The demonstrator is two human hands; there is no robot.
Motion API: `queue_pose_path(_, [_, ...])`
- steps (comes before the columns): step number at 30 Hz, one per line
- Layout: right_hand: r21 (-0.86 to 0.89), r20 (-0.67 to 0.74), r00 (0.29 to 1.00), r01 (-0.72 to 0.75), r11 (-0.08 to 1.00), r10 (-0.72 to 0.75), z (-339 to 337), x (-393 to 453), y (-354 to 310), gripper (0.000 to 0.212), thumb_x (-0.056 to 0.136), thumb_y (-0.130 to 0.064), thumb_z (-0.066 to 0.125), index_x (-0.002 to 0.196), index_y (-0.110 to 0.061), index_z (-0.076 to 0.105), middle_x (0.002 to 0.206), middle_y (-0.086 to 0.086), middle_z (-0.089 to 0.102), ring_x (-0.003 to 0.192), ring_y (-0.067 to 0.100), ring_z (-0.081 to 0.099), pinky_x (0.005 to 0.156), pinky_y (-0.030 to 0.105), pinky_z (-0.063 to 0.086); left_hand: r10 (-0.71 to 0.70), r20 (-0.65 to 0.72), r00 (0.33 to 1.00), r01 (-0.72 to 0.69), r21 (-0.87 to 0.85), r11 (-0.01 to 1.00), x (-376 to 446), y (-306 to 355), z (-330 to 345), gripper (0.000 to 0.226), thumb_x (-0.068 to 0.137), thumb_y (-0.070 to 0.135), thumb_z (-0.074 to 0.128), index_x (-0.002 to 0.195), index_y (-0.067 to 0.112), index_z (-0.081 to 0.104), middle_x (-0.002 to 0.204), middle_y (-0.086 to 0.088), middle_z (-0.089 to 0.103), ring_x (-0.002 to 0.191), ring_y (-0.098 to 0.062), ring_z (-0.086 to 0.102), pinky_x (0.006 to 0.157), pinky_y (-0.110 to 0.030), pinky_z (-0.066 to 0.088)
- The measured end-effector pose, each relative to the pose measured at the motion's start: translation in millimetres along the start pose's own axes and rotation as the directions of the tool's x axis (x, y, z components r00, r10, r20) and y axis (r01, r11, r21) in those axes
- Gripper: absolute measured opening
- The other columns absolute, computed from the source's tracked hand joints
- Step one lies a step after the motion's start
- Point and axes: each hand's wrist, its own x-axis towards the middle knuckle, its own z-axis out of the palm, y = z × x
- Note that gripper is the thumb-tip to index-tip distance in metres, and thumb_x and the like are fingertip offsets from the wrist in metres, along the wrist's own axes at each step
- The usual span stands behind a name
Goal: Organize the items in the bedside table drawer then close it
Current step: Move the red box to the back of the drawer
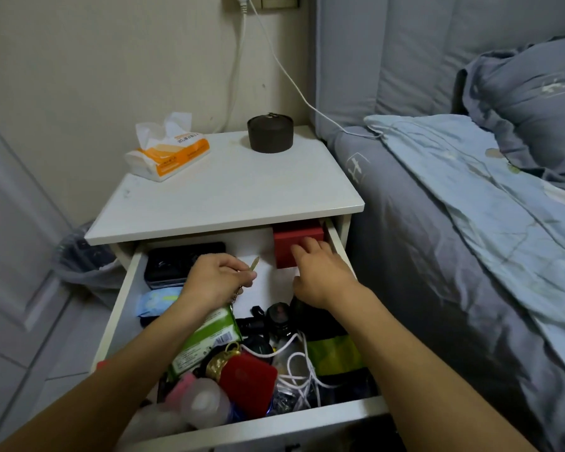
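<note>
- The bed (454, 256) fills my right side, grey-blue sheet under a paler blue blanket (470, 177), with a pillow (535, 102) near the padded headboard.
- The white bedside table (229, 190) stands just beside it; on its worktop sit a tissue pack (167, 154) in orange and white (there is print on it, too small for me to read) and a dark round tin (269, 133).
- The drawer (118, 308) is pulled well out beneath the worktop, its near end crowded, its far middle bare.
- At the back left lies a black case (173, 262); at the back right corner sits a red box (296, 244).
- A green wipes pack (209, 340) lies under my left forearm, its label text unreadable.
- A tangle of white cable (299, 370) sits near the front, beside a flat red case (247, 383).
- My right hand (320, 275) reaches to the red box, fingers loosely spread and touching its front face, not wrapped round it.
- My left hand (212, 278) has its fingers curled, pinching a small gold-coloured metal piece (253, 265) (a chain seems to hang from it).
</note>
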Motion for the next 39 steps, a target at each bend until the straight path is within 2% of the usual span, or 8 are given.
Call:
queue_pose_path(3, [-0.072, -0.009, 1.000, 0.004, 0.997, -0.005, 12.7, 18.0, -0.5, 0.067, 0.086, -0.021, 0.055, 0.146, -0.015, 0.028, 0.141, 0.013, 0.032, 0.132, 0.035, 0.029, 0.104, 0.042, 0.033, -0.059, 0.003, 0.998, 0.059, -0.121, 0.991, -4.8, -0.1, -3.0, 0.010, 0.082, 0.011, 0.078, 0.087, 0.004, 0.072, 0.074, -0.010, 0.075, 0.054, -0.012, 0.061, 0.042, -0.020, 0.040])
queue_pose_path(10, [-0.135, -0.319, 0.947, -0.016, 0.991, -0.028, 28.3, 35.7, -11.9, 0.065, 0.071, -0.017, 0.066, 0.130, -0.011, 0.038, 0.135, 0.013, 0.035, 0.126, 0.034, 0.034, 0.106, 0.043, 0.033, -0.113, 0.035, 0.993, 0.118, -0.202, 0.972, -4.5, -5.4, -1.7, 0.007, 0.086, 0.008, 0.074, 0.090, 0.004, 0.070, 0.081, -0.013, 0.074, 0.055, -0.012, 0.057, 0.042, -0.018, 0.041])
queue_pose_path(15, [-0.155, -0.163, 0.986, -0.061, 0.986, 0.036, 30.9, 40.7, -8.2, 0.099, 0.078, -0.028, 0.069, 0.152, -0.008, 0.006, 0.152, 0.013, 0.020, 0.144, 0.036, 0.014, 0.118, 0.047, 0.014, -0.111, 0.015, 0.994, 0.112, -0.226, 0.968, 0.0, -11.6, -2.9, 0.006, 0.086, 0.009, 0.073, 0.091, 0.007, 0.070, 0.082, -0.011, 0.074, 0.060, -0.016, 0.059, 0.051, -0.025, 0.047])
queue_pose_path(22, [-0.259, -0.233, 0.971, -0.018, 0.966, -0.045, 21.3, 21.1, -24.4, 0.058, 0.077, -0.023, 0.066, 0.130, -0.014, 0.043, 0.128, 0.014, 0.036, 0.117, 0.032, 0.037, 0.096, 0.039, 0.034, -0.144, -0.042, 0.989, 0.124, -0.306, 0.944, 5.9, -15.3, -15.1, 0.006, 0.087, 0.000, 0.070, 0.090, 0.004, 0.067, 0.075, -0.013, 0.069, 0.052, -0.015, 0.052, 0.046, -0.024, 0.045])
queue_pose_path(25, [-0.106, -0.209, 0.977, 0.029, 0.994, -0.051, 22.2, 11.1, -23.3, 0.057, 0.076, -0.016, 0.067, 0.127, -0.015, 0.042, 0.130, 0.009, 0.040, 0.121, 0.031, 0.038, 0.099, 0.041, 0.036, -0.146, -0.059, 0.988, 0.118, -0.333, 0.936, 8.0, -17.7, -15.9, 0.007, 0.087, -0.001, 0.070, 0.092, 0.002, 0.067, 0.072, -0.012, 0.068, 0.049, -0.013, 0.051, 0.043, -0.022, 0.044])
queue_pose_path(28, [0.002, -0.252, 0.964, 0.087, 0.996, -0.084, 24.9, 7.1, -19.3, 0.050, 0.079, -0.011, 0.065, 0.123, -0.016, 0.040, 0.124, 0.006, 0.046, 0.114, 0.028, 0.045, 0.079, 0.037, 0.045, -0.144, -0.046, 0.989, 0.118, -0.356, 0.927, 5.9, -17.6, -14.7, 0.006, 0.089, 0.002, 0.069, 0.094, 0.005, 0.068, 0.079, -0.013, 0.069, 0.055, -0.014, 0.055, 0.045, -0.020, 0.048])
queue_pose_path(32, [-0.080, -0.282, 0.959, 0.021, 0.997, -0.043, 25.1, 17.0, -23.5, 0.062, 0.072, -0.013, 0.075, 0.124, -0.016, 0.040, 0.123, 0.008, 0.043, 0.111, 0.028, 0.045, 0.078, 0.039, 0.050, -0.154, -0.058, 0.986, 0.116, -0.420, 0.900, 7.6, -13.5, -19.1, 0.009, 0.089, 0.001, 0.067, 0.098, 0.002, 0.068, 0.081, -0.013, 0.069, 0.054, -0.013, 0.056, 0.046, -0.019, 0.050])
queue_pose_path(39, [0.032, -0.056, 0.998, 0.016, 0.999, -0.014, 38.2, 20.2, -27.6, 0.059, 0.082, -0.011, 0.067, 0.130, -0.014, 0.034, 0.132, 0.013, 0.036, 0.116, 0.033, 0.044, 0.078, 0.041, 0.050, -0.160, -0.086, 0.983, 0.105, -0.451, 0.886, 10.7, -16.8, -30.0, 0.013, 0.089, 0.003, 0.068, 0.102, 0.004, 0.068, 0.081, -0.009, 0.070, 0.061, -0.014, 0.059, 0.051, -0.019, 0.055])
